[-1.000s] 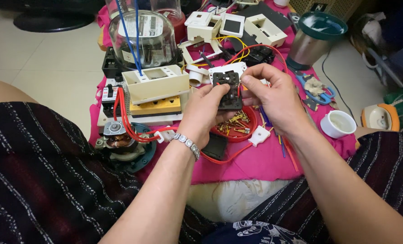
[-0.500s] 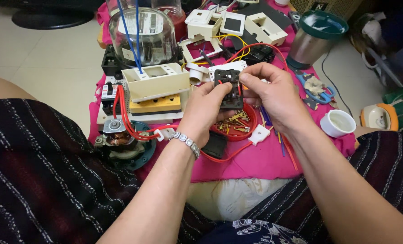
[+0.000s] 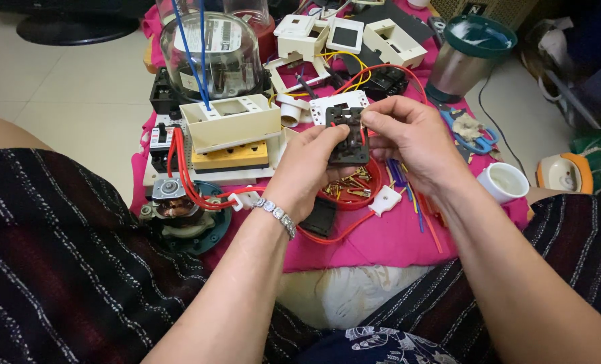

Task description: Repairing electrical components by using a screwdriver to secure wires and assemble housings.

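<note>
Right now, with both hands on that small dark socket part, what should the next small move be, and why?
Probably keep the left hand steady and let the right hand work the red wire at the top of the dark socket part. Both hands pinch the part above the red dish of brass screws, and the right fingers sit at its top edge, where the wire meets it.

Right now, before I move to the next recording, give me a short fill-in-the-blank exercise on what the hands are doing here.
1. Both hands, the left hand and the right hand, hold a small ____ switch part.
2. The cloth under the parts is ____.
3. The left wrist wears a ____.
4. The white cup stands on the person's ____ side.

Missing words: black; pink; bracelet; right
</note>
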